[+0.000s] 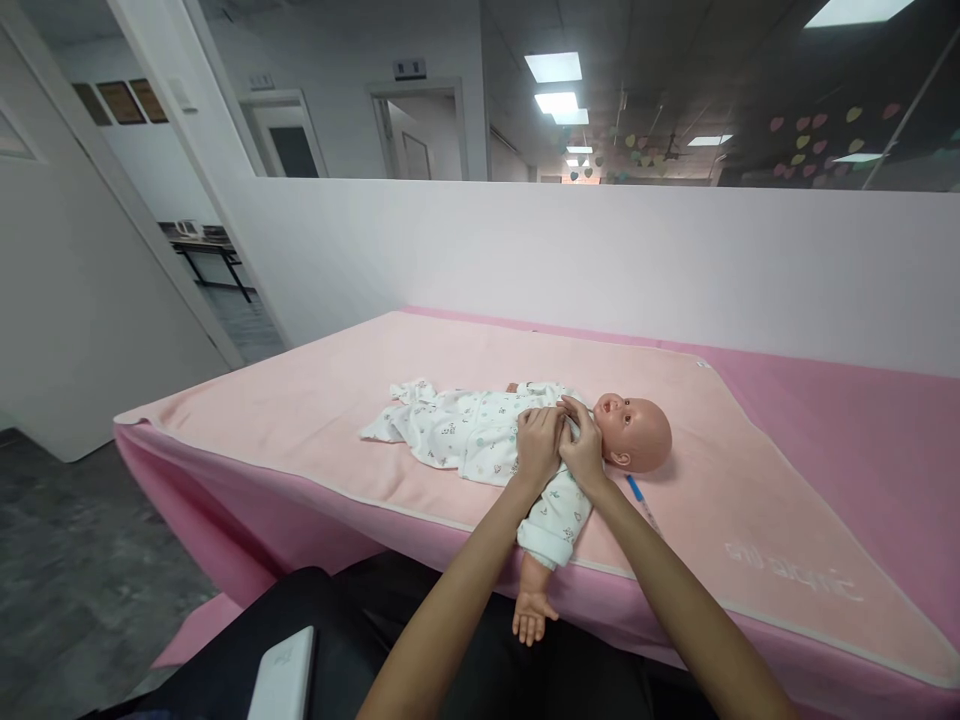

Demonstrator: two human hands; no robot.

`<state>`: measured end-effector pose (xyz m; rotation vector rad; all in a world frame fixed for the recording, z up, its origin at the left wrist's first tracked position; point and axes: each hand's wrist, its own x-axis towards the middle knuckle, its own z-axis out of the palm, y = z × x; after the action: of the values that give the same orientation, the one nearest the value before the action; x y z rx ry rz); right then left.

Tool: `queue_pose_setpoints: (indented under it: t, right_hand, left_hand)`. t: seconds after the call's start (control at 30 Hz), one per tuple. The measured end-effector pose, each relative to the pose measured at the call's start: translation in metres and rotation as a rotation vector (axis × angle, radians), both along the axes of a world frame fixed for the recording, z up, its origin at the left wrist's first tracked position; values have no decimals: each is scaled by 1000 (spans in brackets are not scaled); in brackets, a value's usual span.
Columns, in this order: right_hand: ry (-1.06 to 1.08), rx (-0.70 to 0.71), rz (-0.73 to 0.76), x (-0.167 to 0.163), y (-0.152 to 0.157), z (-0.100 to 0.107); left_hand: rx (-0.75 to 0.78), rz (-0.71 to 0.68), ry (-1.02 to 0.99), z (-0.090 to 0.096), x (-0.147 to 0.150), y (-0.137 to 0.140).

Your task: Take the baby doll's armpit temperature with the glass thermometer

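A baby doll (637, 435) lies on its back on a pink mat, its bald head to the right. It wears a white printed shirt (487, 465) and matching trousers (439, 430) whose leg ends lie flat at the left. My left hand (537, 445) is closed on the shirt's chest, fingers bent. Right beside it, just below the doll's chin, my right hand (583, 442) pinches the shirt near the neck. What lies between my fingertips is mostly hidden. The doll's near arm (534, 585) sticks out of its sleeve over the table edge, palm up.
A thin blue-capped stick, maybe a pen (635, 490), lies near the doll's head, partly behind my right forearm. The pink mat (300, 400) covers a table with a darker pink cloth (862, 430). A white flat object (281, 675) rests on my lap. A white wall (525, 250) stands behind.
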<state>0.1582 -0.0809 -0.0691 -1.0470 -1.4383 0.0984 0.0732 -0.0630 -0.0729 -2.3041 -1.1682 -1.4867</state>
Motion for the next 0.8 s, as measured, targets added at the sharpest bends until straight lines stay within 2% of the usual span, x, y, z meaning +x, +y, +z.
queue_pose_setpoints:
  t: [0.33,0.8]
  right_hand:
    - [-78,-10,-72,0,-2,-1]
    - [-42,-28,-115,0,-3,-1]
  left_hand:
    - [-10,-2,-1,0,0,1]
    - [-73,-60,-96,9,-1,-7]
